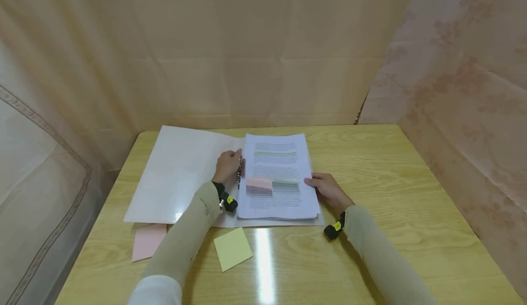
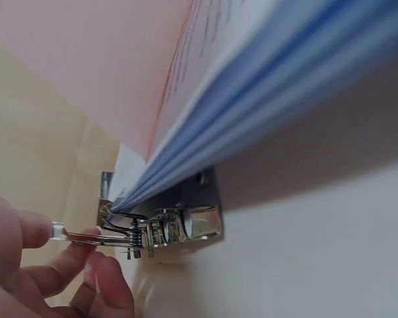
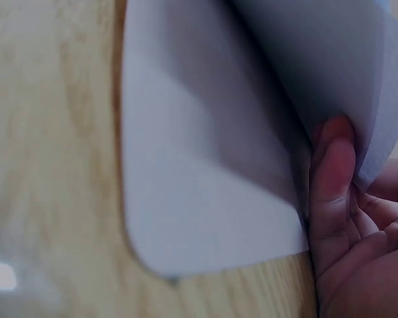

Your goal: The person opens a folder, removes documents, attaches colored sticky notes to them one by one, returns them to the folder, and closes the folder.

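A white folder lies spread on the table, with a stack of printed paper on its right half. On the top page are a pink sticky note, a pale green one and a green highlighted line. My left hand is at the folder's spine, pinching the lever of the metal clip between thumb and fingers. The sheets run into that clip in the left wrist view. My right hand grips the stack's right edge, thumb on top and fingers underneath, lifting sheets off the back cover.
A pink sticky pad pokes out from under the folder's lower left edge. Nearer me, a yellow sticky pad lies on the wooden table. Curtains hang behind the table and at both sides.
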`<state>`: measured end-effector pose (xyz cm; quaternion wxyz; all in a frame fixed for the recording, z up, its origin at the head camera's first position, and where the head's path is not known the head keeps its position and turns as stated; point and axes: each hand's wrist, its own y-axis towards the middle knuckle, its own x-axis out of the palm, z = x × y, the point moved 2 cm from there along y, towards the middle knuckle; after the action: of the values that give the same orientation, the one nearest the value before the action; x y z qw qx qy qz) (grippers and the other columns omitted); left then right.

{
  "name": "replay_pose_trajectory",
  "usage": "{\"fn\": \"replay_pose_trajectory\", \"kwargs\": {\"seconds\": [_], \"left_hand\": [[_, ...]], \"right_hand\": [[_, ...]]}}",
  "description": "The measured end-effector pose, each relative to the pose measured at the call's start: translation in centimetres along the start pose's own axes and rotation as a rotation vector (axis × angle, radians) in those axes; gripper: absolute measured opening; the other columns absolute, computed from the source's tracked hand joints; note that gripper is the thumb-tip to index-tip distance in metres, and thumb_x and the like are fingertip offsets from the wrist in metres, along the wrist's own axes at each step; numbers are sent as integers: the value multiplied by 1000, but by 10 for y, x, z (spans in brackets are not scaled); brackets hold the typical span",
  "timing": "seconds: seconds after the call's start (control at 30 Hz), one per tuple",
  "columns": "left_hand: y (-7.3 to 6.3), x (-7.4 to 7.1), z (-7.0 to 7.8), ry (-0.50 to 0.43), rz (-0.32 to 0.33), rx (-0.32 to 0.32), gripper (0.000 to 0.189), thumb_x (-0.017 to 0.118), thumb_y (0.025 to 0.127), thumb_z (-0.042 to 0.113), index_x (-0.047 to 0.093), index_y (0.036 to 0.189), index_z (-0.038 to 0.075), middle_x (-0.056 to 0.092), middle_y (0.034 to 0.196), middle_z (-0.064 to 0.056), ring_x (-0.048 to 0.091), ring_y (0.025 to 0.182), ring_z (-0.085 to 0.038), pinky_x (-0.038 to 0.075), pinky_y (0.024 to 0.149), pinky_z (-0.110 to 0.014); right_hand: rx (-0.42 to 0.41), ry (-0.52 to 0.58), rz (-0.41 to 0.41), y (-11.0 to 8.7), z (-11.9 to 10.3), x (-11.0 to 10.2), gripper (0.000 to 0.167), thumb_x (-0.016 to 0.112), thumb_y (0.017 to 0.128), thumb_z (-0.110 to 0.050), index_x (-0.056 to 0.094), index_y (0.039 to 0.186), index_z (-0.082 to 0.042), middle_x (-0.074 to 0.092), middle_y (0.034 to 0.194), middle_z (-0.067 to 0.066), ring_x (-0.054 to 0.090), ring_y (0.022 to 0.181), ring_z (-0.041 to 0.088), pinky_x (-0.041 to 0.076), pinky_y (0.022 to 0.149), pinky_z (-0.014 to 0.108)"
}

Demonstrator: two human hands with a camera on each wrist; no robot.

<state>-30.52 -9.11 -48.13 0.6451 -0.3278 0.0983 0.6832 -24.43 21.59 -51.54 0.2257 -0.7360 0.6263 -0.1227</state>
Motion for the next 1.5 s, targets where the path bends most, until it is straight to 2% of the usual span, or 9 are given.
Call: {"fn": "replay_pose_trajectory", "kwargs": {"seconds": [0.07,0.2,0.37,0.6,0.83,1.03,1.2,1.33,1.5], "left_hand": [[-5,-2,-1,-36,6,4,49,39,102,46,64,116,6,64,107,-12,54,93,-24,43,78,-33],[-15,-7,-4,-45,5,81,48,39,103,44,65,115,5,64,102,-11,54,90,-23,41,75,-30],[-29,-15,-4,-39,-28,150,43,44,102,37,63,120,3,65,104,-13,57,93,-23,45,78,-30],[-46,-22,-9,-43,-70,137,40,51,98,33,62,124,4,65,119,-15,60,105,-27,49,90,-37],[-52,-27,-18,-11,-66,144,35,58,96,30,66,116,3,66,118,-16,58,109,-28,47,93,-40],[-56,-28,-24,-7,-71,135,35,57,98,31,68,118,5,66,123,-14,59,113,-28,48,97,-42],[-56,-29,-24,39,-114,151,32,57,98,27,67,118,4,67,118,-15,60,101,-24,51,85,-34],[-53,-28,-24,100,-176,119,29,58,97,22,65,117,3,66,106,-13,59,84,-20,47,68,-25],[-49,-26,-23,230,-221,106,25,62,94,24,68,107,3,67,93,-9,57,79,-18,43,64,-23]], "right_hand": [[3,-2,-9,0,0,-1,44,54,100,-22,50,140,-4,63,127,12,62,96,14,52,79,27],[8,10,-9,-1,-1,-3,45,52,101,-22,48,142,-5,61,130,13,61,97,14,52,80,27],[7,-5,1,-2,-2,-6,46,52,101,-24,48,142,-6,61,131,13,63,96,15,54,80,27],[-1,0,-15,-2,-3,-5,47,54,100,-25,47,142,-4,62,128,13,64,94,14,54,79,27],[0,15,-52,1,-4,-2,48,53,101,-23,45,143,-2,61,131,13,63,97,13,53,81,26],[11,1,-42,2,-4,-3,47,53,101,-22,46,143,-3,61,131,14,63,96,13,53,81,26],[9,-29,-32,2,-3,-6,49,54,100,-24,45,143,-2,62,129,14,63,95,13,53,79,26],[17,-18,-39,4,-1,-10,49,56,99,-24,46,143,-2,64,126,10,62,95,13,52,80,26],[4,-17,-55,7,-2,-15,50,55,100,-24,46,143,-1,64,124,9,61,95,12,52,81,25]]}}
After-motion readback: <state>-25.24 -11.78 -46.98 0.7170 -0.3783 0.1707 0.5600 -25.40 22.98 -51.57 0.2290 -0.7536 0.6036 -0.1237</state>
